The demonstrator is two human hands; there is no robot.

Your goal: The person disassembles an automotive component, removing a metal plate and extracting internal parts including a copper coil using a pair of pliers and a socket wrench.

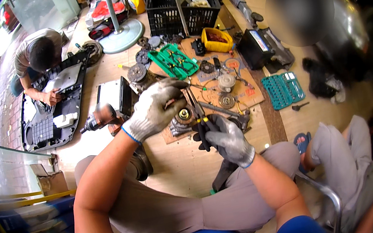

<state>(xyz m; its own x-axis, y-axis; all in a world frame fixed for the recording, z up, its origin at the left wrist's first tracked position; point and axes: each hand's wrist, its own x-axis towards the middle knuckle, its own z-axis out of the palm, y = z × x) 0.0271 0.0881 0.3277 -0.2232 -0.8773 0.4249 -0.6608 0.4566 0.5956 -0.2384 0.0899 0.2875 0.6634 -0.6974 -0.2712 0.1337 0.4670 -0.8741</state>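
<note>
My right hand (230, 140), in a pale work glove with a grey palm, is closed round a pair of long-nosed pliers (197, 110) with black handles and yellow marks. The jaws point up and away from me. Close to their tips is my left hand (153, 109), gloved in white with a blue cuff edge. Its fingers are curled together; what they pinch, if anything, is too small to make out. Beneath both hands a round metal machine part (183, 115) with a shaft in its centre stands on cardboard. Part of it hides behind the left glove and the pliers.
A cordless impact driver (101, 117) lies left. Ahead are an open green tool case (173, 61), a yellow container (217, 40) and black crates (182, 12). A teal socket set (284, 90) lies right. Another person (37, 54) bends over a black panel; someone sits at right.
</note>
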